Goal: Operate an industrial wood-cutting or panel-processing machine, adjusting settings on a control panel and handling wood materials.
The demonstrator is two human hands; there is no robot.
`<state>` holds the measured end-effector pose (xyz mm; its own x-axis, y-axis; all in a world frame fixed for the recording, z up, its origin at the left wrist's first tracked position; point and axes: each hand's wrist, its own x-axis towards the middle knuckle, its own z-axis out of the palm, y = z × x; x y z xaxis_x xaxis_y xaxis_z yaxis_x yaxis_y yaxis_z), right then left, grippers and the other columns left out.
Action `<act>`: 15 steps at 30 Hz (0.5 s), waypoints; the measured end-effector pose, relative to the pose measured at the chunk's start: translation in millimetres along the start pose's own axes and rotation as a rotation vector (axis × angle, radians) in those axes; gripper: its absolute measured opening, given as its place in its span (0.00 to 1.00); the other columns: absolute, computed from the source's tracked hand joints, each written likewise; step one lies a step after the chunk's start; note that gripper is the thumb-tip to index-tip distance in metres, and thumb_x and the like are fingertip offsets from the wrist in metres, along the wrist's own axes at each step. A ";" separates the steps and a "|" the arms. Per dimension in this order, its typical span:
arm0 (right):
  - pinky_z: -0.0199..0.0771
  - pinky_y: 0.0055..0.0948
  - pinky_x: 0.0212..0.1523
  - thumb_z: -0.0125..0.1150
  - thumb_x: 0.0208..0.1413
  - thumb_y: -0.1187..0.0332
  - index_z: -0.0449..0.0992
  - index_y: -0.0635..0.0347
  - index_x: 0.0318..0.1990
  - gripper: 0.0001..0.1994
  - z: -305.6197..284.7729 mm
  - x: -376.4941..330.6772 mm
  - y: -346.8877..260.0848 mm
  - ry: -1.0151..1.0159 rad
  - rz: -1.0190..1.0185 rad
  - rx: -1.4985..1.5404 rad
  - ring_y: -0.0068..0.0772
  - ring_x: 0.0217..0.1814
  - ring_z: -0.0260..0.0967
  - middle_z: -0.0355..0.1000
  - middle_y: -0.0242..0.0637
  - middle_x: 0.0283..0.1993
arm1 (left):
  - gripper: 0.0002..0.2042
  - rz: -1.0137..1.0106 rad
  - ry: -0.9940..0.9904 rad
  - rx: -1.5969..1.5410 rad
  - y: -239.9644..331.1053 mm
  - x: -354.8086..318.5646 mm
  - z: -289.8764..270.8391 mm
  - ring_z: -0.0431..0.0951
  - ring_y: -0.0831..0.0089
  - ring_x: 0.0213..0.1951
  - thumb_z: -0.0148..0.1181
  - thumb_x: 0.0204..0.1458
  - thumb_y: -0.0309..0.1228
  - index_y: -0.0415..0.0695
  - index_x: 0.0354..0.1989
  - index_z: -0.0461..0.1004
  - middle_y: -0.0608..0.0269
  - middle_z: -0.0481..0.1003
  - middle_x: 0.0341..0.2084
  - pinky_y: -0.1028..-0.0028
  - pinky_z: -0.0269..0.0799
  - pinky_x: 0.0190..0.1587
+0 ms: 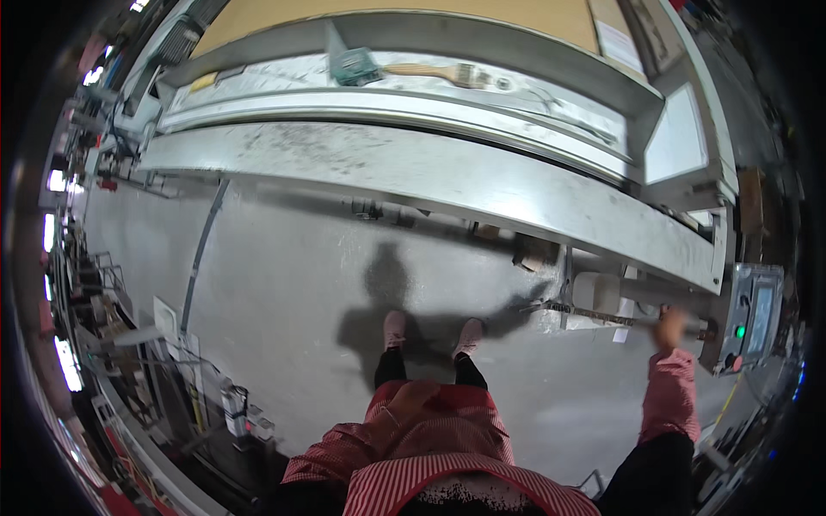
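My right hand [669, 329] is stretched out to the right, beside a control box [757, 311] with a screen, a lit green button and a red knob. Its fingers look curled at a horizontal bar [594, 316] that runs left from the box, partly stained dark. Blur hides what exactly they grip. My left hand [415, 397] lies against the front of my red apron [452, 402], fingers fairly straight, with no object visible in it. Ahead stands a large metal machine with a long pale front beam [413, 168].
In the trough behind the beam lie a wooden-handled brush [439, 74], a green block-shaped item [354, 67] and a small yellow item [204, 82]. Under the beam are brownish parts [535, 251]. Racks and cables fill the left side. A grey strip [205, 249] crosses the floor.
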<state>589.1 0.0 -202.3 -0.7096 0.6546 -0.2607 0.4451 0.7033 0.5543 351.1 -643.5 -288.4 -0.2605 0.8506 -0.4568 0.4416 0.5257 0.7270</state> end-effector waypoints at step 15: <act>0.70 0.48 0.33 0.57 0.55 0.52 0.75 0.59 0.26 0.18 -80.7 160.6 -596.2 -0.034 -0.676 0.664 0.53 0.33 0.71 0.72 0.48 0.26 | 0.21 -0.927 0.461 -0.412 -152.0 -74.9 -50.5 0.73 0.47 0.48 0.57 0.46 0.41 0.40 0.46 0.72 0.45 0.74 0.44 0.57 0.69 0.50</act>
<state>165.7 -336.5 -510.8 -0.9193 0.0511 -0.3903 0.1725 0.9435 -0.2828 260.1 -786.5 -338.8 -0.6733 0.0052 -0.7394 -0.3853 0.8510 0.3569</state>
